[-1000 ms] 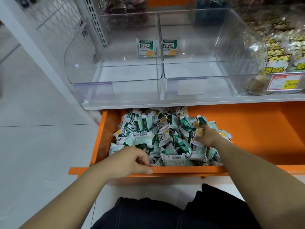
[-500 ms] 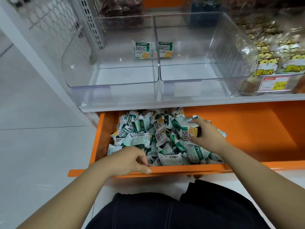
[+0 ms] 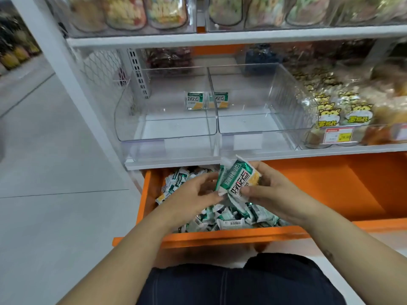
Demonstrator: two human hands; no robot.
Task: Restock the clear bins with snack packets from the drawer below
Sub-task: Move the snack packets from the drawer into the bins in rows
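Observation:
The open orange drawer (image 3: 220, 236) holds a pile of green-and-white snack packets (image 3: 233, 215). Above the pile, just under the shelf edge, both hands hold a small bunch of snack packets (image 3: 239, 180). My right hand (image 3: 272, 191) grips the bunch from the right, thumb on the front. My left hand (image 3: 193, 193) pinches its lower left edge. On the shelf above stand the left clear bin (image 3: 167, 130) and the right clear bin (image 3: 264, 126). Each has one packet at the back, the left packet (image 3: 195, 100) and the right packet (image 3: 222, 100).
A bin of yellow cartoon-printed snack bags (image 3: 343, 111) with a price tag (image 3: 339, 135) stands right of the clear bins. The upper shelf (image 3: 220, 37) carries more filled bins. The drawer's right half (image 3: 319, 188) is bare orange. Grey floor (image 3: 55, 172) lies to the left.
My right hand lifted packets out of the pile. My left hand left the drawer's front edge and joined it on the bunch. The view tilted up toward the shelves.

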